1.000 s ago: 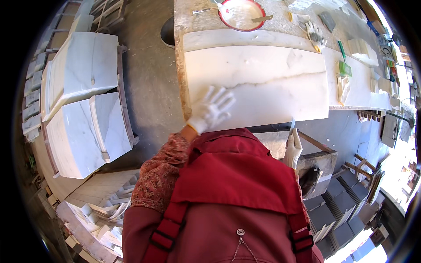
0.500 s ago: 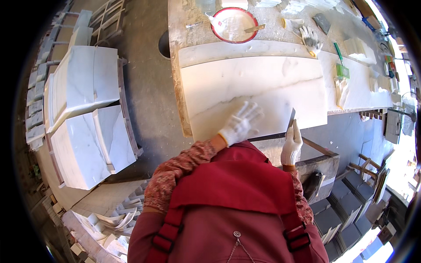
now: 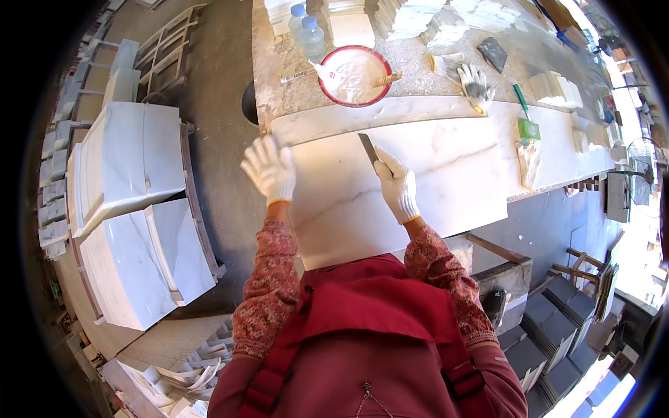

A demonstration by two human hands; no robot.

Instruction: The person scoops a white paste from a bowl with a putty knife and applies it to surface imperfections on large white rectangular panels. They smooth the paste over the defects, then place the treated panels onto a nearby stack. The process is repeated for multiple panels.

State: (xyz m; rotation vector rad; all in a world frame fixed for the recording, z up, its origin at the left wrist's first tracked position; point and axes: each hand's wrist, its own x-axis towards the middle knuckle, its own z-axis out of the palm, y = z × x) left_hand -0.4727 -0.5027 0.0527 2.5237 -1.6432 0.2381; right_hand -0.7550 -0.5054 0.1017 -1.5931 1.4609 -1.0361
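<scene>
A white slab with grey veins point(image 3: 446, 174) lies in front of me, its near edge against my red apron point(image 3: 376, 303). My left hand point(image 3: 269, 171), in a white knit glove, is at the slab's left edge with its fingers spread, holding nothing. Over the slab's middle, my gloved right hand point(image 3: 398, 184) grips a flat grey scraper blade point(image 3: 367, 147), its tip pointing toward the far edge. Whether the blade touches the slab I cannot tell. Beyond lies another pale slab strip point(image 3: 327, 117).
A red-rimmed basin point(image 3: 355, 104) of white paste stands beyond the slabs. Nearby are two blue-capped bottles point(image 3: 311, 38), a loose glove point(image 3: 477, 87), a dark stone piece point(image 3: 493, 53) and a green box point(image 3: 529, 129). Stacked slabs point(image 3: 129, 167) stand at left.
My left hand has moved from the slab's near middle to its left edge. My right hand has swung from the near right edge to mid-slab with the blade. The view has shifted.
</scene>
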